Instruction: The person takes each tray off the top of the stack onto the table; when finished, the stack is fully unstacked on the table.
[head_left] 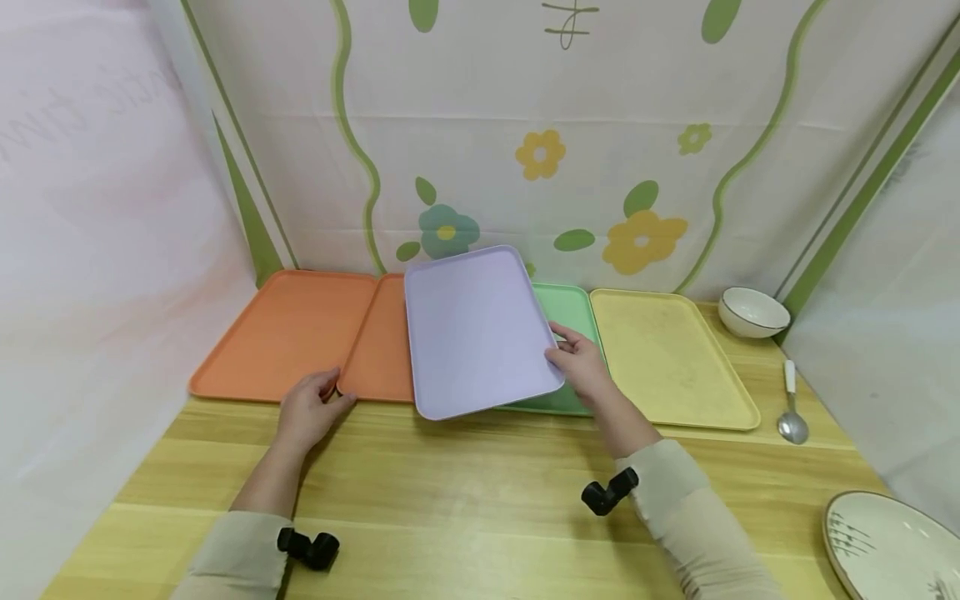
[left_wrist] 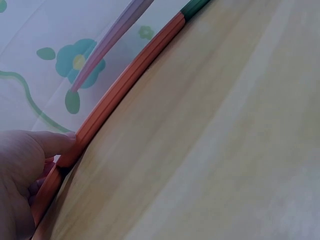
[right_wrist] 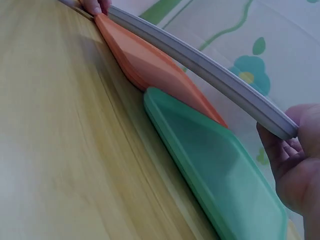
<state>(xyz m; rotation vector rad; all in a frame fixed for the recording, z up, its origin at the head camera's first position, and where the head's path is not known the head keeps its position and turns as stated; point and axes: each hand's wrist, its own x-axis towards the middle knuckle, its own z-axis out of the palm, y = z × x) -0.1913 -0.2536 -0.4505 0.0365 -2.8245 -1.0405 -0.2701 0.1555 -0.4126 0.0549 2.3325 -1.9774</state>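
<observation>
My right hand (head_left: 581, 362) pinches the right edge of a lavender tray (head_left: 480, 333), thumb above and fingers beneath. The tray is tilted and held above the right part of an orange tray (head_left: 382, 350) and the left part of a green tray (head_left: 570, 308). At the front left corner of that orange tray, my left hand (head_left: 309, 408) grips with thumb and fingers. In the left wrist view its thumb (left_wrist: 57, 142) lies against the orange rim, while the other fingers are partly hidden. Another orange tray (head_left: 285, 333) lies just left of it.
A yellow tray (head_left: 667, 358) lies right of the green one. Farther right are a white bowl (head_left: 753, 313), a spoon with a white handle (head_left: 792, 412) and a patterned plate (head_left: 892, 542) on the wooden table (head_left: 465, 508). A flowered cloth (head_left: 465, 150) hangs behind the trays.
</observation>
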